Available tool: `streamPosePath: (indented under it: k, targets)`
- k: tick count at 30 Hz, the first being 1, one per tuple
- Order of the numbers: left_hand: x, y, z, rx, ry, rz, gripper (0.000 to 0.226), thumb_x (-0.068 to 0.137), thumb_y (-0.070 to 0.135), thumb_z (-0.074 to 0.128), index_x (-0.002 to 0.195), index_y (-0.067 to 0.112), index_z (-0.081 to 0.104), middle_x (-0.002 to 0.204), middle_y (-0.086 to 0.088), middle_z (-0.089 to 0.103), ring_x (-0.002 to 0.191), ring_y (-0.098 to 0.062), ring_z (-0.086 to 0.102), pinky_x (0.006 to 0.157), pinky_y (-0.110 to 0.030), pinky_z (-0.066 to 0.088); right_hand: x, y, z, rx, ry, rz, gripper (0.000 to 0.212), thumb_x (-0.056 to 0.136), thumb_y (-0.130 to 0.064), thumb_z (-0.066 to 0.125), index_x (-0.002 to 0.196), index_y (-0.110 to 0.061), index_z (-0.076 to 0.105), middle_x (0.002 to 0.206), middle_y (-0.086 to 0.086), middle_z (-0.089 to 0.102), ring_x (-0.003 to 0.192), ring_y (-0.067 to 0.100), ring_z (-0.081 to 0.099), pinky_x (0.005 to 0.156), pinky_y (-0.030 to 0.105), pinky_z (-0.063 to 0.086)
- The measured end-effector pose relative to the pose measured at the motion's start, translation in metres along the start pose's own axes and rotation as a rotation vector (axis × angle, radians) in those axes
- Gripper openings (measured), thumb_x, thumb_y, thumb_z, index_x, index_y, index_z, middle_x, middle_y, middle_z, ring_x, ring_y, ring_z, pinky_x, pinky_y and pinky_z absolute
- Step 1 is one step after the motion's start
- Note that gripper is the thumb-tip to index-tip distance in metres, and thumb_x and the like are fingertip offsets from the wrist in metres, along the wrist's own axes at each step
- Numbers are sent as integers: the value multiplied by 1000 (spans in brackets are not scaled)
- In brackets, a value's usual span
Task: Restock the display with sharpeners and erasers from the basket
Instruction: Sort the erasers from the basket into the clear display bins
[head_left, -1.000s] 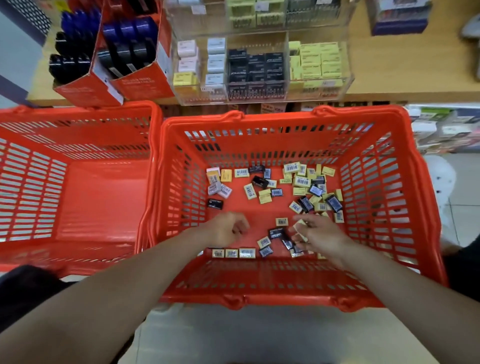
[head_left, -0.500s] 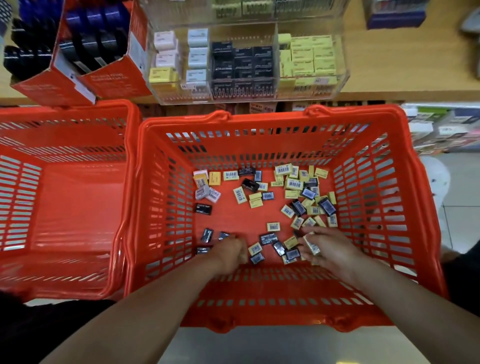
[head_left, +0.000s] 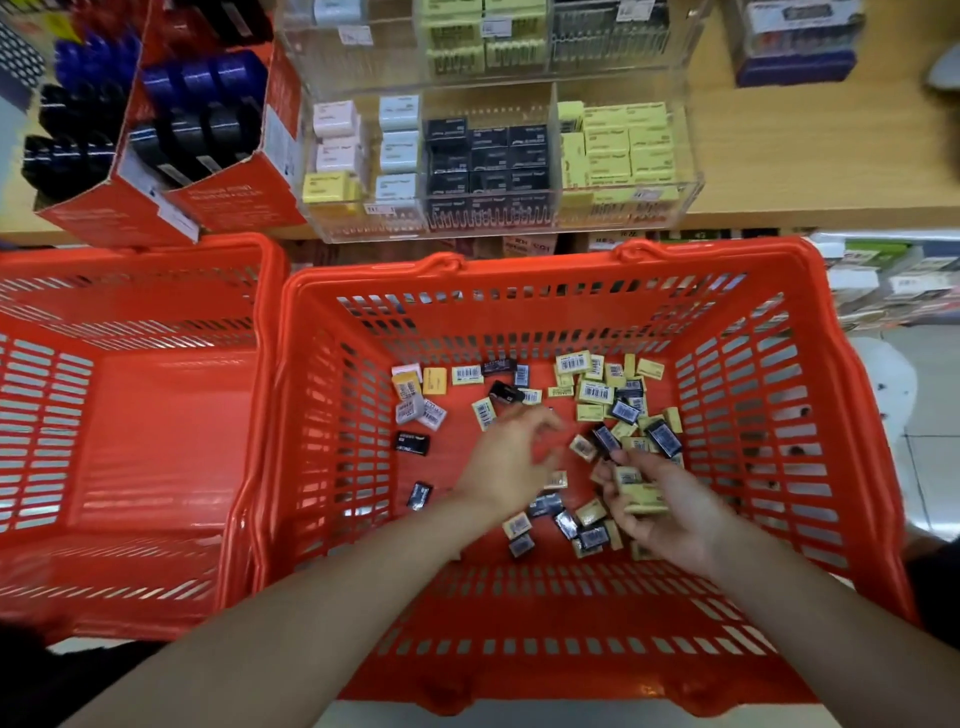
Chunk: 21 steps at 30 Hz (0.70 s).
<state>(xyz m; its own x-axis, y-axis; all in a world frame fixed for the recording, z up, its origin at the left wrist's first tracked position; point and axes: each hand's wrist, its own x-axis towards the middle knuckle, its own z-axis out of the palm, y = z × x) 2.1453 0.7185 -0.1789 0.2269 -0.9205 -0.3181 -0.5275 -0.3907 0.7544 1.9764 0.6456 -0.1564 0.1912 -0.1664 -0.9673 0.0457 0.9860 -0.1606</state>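
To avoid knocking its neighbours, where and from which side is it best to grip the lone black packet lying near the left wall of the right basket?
Probably pinch the black rectangular packet across its short sides, fingers coming straight down: it lies flat with bare basket floor around it.

Light wooden shelf (head_left: 810, 156), w/ clear acrylic display case (head_left: 498, 228) of small boxed items, red cardboard boxes (head_left: 171, 208) at left

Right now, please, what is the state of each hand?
Left hand: open, fingers loose and blurred, holding nothing over the basket.
Right hand: holding several yellow erasers.
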Motion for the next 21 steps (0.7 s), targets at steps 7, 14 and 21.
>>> streamPosePath:
  k: [7,14,21]
  targets:
    - [53,-46,-8,272,-53,-427,64,82,8,75,136,16,43,138,-9,36,129,-27,41,107,-32,36,9,-12,-12,-67,67,-73,19,96,-3,56,111,-12,65,100,12,67,90,22,64,68,30,53]
    - [46,-73,4,350,39,-236,49,84,-3,65,125,14,44,130,-8,47,122,-22,39,99,-28,34,28,-23,-9,-943,285,-624,10,87,-22,74,95,-20,69,99,-5,67,72,11,62,54,16,46]
    - [38,-49,-29,-551,36,-458,18,100,11,47,99,17,64,118,-9,60,103,-23,65,90,-32,55,61,-56,25,-1813,412,-942,48,91,-38,65,134,-26,49,131,5,47,111,26,58,80,37,56]
